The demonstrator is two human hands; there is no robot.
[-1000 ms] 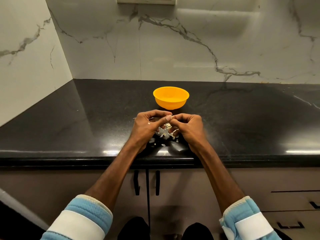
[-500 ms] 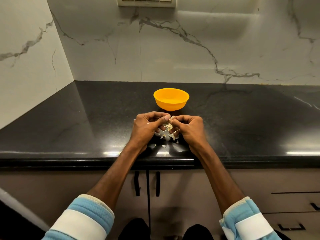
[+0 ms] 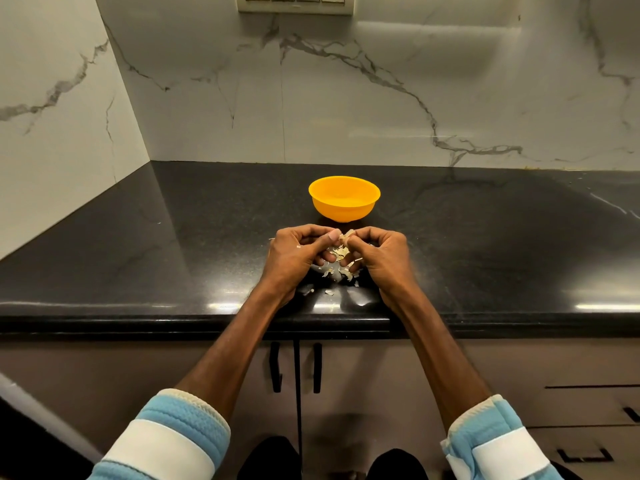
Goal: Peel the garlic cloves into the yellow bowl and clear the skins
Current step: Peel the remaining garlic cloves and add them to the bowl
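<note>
Garlic clove [image 3: 346, 238] is pinched by left hand [image 3: 298, 258] and right hand [image 3: 379, 259], both curled; judged light, firm, slippery once bared; papery skin [image 3: 350, 233] best taken at tip.

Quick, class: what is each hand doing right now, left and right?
Left hand: closed, pinching the garlic clove.
Right hand: closed, pinching the same garlic clove.

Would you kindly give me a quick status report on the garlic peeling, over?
Left hand and right hand both pinching one garlic clove, mid-peel. Skins scattered on counter beneath. Yellow bowl upright just beyond hands, nothing between.
</note>
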